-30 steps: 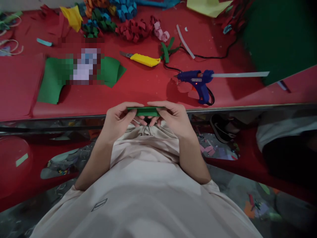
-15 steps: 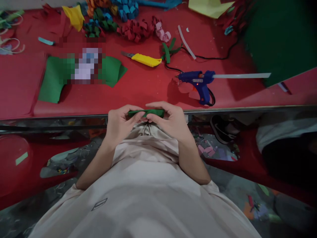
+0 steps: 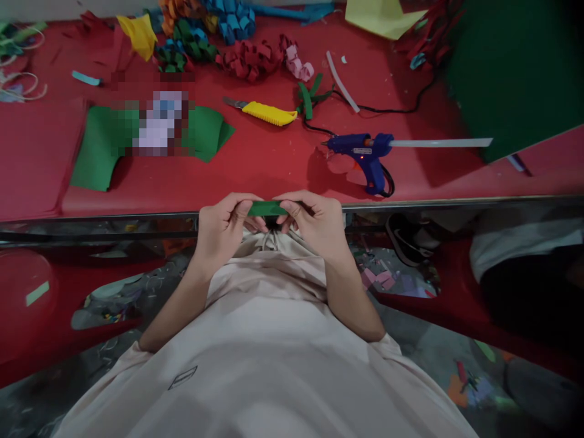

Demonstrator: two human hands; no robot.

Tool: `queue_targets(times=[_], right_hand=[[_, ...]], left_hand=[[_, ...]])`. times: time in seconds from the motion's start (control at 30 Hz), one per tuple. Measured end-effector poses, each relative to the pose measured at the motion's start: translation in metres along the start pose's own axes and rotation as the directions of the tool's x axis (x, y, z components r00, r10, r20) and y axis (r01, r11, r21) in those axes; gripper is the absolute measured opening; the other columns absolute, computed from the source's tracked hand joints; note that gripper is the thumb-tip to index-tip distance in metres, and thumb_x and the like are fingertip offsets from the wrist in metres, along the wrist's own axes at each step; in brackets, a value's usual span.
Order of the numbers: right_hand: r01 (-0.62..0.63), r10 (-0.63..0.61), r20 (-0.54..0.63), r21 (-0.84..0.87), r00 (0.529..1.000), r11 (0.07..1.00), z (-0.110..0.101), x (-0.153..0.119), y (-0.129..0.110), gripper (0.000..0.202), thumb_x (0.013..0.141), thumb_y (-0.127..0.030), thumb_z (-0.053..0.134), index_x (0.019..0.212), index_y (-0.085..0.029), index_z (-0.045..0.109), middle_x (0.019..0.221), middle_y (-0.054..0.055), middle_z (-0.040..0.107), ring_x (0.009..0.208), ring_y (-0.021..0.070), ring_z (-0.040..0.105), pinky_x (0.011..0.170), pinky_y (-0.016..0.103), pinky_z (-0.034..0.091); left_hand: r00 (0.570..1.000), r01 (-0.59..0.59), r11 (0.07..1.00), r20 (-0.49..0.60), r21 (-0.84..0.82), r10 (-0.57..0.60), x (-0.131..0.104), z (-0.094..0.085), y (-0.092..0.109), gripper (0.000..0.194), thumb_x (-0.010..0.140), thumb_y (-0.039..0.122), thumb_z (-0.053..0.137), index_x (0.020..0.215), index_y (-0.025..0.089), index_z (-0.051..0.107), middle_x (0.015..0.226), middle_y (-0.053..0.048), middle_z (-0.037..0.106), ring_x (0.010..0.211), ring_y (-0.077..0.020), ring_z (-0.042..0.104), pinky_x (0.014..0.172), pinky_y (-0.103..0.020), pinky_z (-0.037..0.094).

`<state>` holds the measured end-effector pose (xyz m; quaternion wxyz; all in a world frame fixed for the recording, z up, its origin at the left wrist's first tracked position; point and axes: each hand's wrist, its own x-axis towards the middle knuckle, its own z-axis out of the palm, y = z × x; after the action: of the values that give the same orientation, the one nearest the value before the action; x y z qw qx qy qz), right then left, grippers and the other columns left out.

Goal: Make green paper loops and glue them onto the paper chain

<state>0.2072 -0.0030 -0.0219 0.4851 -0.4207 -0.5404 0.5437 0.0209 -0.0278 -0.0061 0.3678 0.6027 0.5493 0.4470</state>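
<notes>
The green strip [image 3: 267, 208] lay flat and sideways just in front of the table edge [image 3: 456, 199], with the left hand [image 3: 223, 228] pinching one end and the right hand [image 3: 317, 224] pinching the other, both equally close to it.

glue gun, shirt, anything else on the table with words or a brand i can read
Nothing can be read.
Blue glue gun: a pale label on its barrel, too small and blurred to read.
Shirt: a small outlined patch, its lettering illegible.
Pixelated patch on the green sheet: masked, unreadable.
</notes>
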Motion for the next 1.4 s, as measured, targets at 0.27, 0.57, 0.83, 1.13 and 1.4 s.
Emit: queue_targets(times=[0.27,0.57,0.83,1.13,1.4], right_hand=[[0.035,-0.028,0.109,-0.064,0.994,0.997,-0.004,-0.002,0.003,0.032,0.094,-0.045,0.068,0.116,-0.023,0.077,0.077,0.001,0.075,0.058,0.0123,0.067,0.057,0.025,0.055],[0.098,-0.092,0.042,-0.173,0.995,0.98,-0.009,-0.002,-0.006,0.031,0.095,-0.046,0.066,0.104,-0.019,0.079,0.073,0.002,0.075,0.06,0.0126,0.067,0.059,0.023,0.052],[0.076,-0.073,0.033,-0.133,0.997,0.988,-0.006,-0.001,-0.001,0.024,0.091,-0.038,0.072,0.107,-0.021,0.078,0.094,0.003,0.078,0.069,0.013,0.07,0.061,0.023,0.055],[0.108,-0.096,0.094,-0.131,0.991,0.985,-0.006,-0.004,-0.002,0.025,0.092,-0.025,0.06,0.105,-0.023,0.082,0.088,0.002,0.08,0.069,0.0127,0.071,0.063,0.023,0.057],[0.073,-0.059,0.134,-0.099,0.989,0.992,-0.006,-0.004,-0.004,0.029,0.093,-0.04,0.067,0.112,-0.024,0.081,0.103,0.005,0.081,0.075,0.0159,0.073,0.069,0.027,0.06]], left_hand=[[0.992,0.102,0.99,0.082,-0.095,-0.094,0.001,-0.004,0.004,0.039,0.098,0.054,0.06,0.11,0.018,0.071,0.07,-0.003,0.075,0.058,-0.0179,0.075,0.054,-0.024,0.06],[0.99,0.041,0.993,0.141,-0.111,-0.026,0.001,-0.014,-0.002,0.046,0.085,0.053,0.077,0.115,0.019,0.07,0.088,-0.006,0.078,0.071,-0.0192,0.076,0.066,-0.026,0.062],[0.992,0.101,0.991,0.08,-0.091,-0.094,0.002,-0.009,0.002,0.025,0.093,0.038,0.066,0.105,0.018,0.075,0.076,-0.003,0.075,0.064,-0.0169,0.072,0.058,-0.025,0.059],[0.999,0.024,0.996,-0.023,-0.08,-0.026,0.002,-0.007,0.0,0.016,0.091,0.03,0.065,0.096,0.021,0.077,0.084,-0.002,0.076,0.062,-0.013,0.069,0.058,-0.023,0.057],[0.996,0.041,0.998,-0.075,0.039,-0.038,0.003,-0.003,0.007,0.024,0.091,0.038,0.07,0.106,0.02,0.076,0.076,-0.001,0.074,0.062,-0.0121,0.067,0.057,-0.02,0.056]])
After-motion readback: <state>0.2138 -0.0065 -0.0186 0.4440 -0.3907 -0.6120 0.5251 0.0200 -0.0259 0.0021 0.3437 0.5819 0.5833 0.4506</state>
